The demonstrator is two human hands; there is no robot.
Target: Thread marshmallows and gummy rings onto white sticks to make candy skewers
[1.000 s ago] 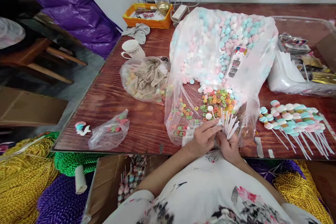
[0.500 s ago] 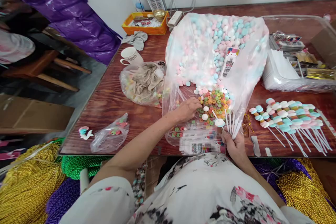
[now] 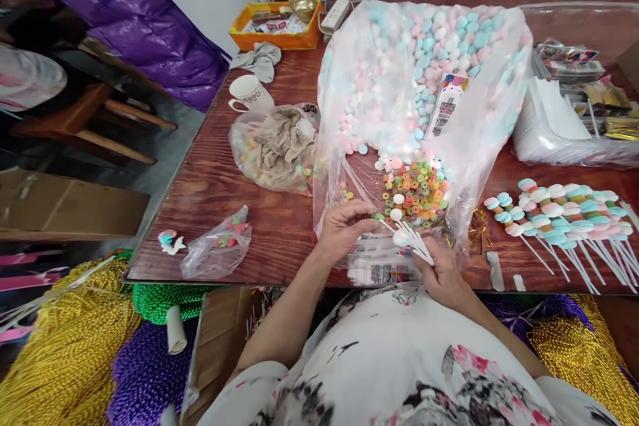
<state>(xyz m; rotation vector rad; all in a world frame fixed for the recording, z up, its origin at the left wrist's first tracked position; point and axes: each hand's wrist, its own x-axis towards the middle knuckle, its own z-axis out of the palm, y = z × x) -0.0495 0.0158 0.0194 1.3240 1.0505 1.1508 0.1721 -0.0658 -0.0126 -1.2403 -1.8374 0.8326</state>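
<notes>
My right hand (image 3: 443, 273) grips a bunch of white sticks (image 3: 418, 243), fanned toward the left. A white marshmallow (image 3: 401, 237) is threaded on one of them. At that stick's tip, my left hand (image 3: 344, 229) pinches a small green ring candy (image 3: 378, 217); whether the stick has entered its hole I cannot tell. Just beyond both hands lies a heap of green, orange and yellow ring candies (image 3: 419, 193) on clear plastic. Behind it, a large clear bag (image 3: 344, 86) spreads out, full of pink, white and blue marshmallows (image 3: 424, 46).
Finished candy skewers (image 3: 564, 213) lie at the right, under a clear plastic bin (image 3: 554, 150). Flat printed packets (image 3: 382, 273) rest at the table's front edge. Leftward are a cloth (image 3: 282, 146) on a bag, a mug (image 3: 249, 94), a small bag (image 3: 219, 246) and an orange tray (image 3: 309, 38).
My left hand has come from the candy heap to the stick tips with a green ring. My right hand has tilted the sticks leftward to meet it. The view has shifted slightly.
</notes>
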